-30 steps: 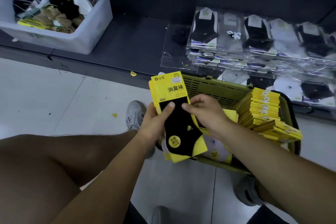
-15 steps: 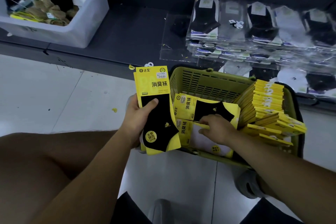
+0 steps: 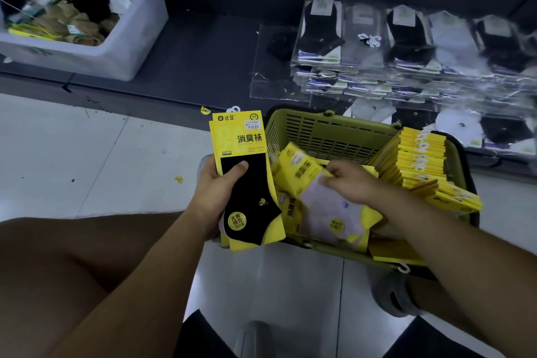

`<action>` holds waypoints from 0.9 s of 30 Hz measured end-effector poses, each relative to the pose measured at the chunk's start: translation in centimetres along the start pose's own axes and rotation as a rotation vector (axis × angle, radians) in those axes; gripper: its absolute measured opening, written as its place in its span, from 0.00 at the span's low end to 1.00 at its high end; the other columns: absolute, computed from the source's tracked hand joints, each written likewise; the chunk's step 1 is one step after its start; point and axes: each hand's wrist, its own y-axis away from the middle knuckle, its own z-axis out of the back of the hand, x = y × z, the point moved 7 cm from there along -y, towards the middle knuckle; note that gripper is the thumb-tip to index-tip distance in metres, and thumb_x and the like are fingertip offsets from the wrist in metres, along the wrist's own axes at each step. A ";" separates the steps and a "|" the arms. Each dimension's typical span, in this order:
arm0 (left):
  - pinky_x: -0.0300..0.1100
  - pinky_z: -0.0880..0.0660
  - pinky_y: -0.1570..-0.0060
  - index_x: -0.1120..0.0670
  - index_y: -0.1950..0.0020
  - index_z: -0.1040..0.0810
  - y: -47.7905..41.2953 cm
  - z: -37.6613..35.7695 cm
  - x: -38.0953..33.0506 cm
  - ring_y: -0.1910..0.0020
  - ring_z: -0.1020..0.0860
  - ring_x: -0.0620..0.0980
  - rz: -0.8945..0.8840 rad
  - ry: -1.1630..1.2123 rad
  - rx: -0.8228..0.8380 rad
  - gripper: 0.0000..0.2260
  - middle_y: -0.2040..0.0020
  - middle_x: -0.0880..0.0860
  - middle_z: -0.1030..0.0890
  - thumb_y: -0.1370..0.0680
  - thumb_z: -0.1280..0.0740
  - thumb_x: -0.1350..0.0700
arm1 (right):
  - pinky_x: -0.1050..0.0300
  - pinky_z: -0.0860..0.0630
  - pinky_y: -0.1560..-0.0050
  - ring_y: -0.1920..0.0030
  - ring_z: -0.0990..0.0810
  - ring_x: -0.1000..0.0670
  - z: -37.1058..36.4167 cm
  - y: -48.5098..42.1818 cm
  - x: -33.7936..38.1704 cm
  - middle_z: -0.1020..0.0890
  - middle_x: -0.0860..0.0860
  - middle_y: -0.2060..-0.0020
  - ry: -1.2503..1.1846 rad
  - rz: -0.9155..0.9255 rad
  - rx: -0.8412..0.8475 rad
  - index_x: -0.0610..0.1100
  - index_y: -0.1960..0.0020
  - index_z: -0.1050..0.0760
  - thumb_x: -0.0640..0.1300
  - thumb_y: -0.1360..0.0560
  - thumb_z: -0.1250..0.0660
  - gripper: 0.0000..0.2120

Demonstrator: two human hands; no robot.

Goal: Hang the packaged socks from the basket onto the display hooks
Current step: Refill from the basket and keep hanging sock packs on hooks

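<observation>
my left hand (image 3: 215,197) grips a yellow pack of black socks (image 3: 247,183) upright, just left of the green basket (image 3: 319,131), thumb pressed across the sock. my right hand (image 3: 351,183) reaches into the basket and pinches a pack of white socks (image 3: 328,209), tilted among loose packs and a bit blurred. a stack of yellow packs (image 3: 421,166) leans at the basket's right side. clear-wrapped socks (image 3: 406,46) lie on the dark shelf behind.
</observation>
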 end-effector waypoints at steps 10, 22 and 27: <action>0.67 0.23 0.34 0.50 0.32 0.21 0.7 -3.1 -1.7 0.40 0.14 0.61 -0.031 0.024 0.001 0.16 0.40 0.55 0.13 0.19 0.29 0.51 | 0.57 0.21 0.62 0.62 0.15 0.50 5.2 3.0 7.3 0.14 0.51 0.62 -0.814 0.085 -0.150 0.43 0.55 0.23 0.37 0.20 0.35 0.06; 0.48 0.17 0.42 0.58 0.31 0.22 4.0 -8.0 -15.9 0.39 0.15 0.53 -0.410 -0.013 0.108 0.13 0.38 0.53 0.14 0.14 0.36 0.55 | 0.52 0.28 0.65 0.66 0.25 0.49 12.2 8.6 18.5 0.20 0.40 0.63 -0.438 0.415 -0.441 0.40 0.54 0.21 0.57 0.27 0.26 0.19; 0.49 0.17 0.43 0.55 0.32 0.23 6.3 -9.6 -27.1 0.40 0.14 0.50 -0.643 0.019 0.144 0.21 0.39 0.50 0.13 0.20 0.30 0.45 | 0.57 0.32 0.71 0.70 0.29 0.51 20.0 10.8 26.0 0.24 0.49 0.71 -0.522 0.605 -0.589 0.44 0.58 0.26 0.54 0.27 0.24 0.16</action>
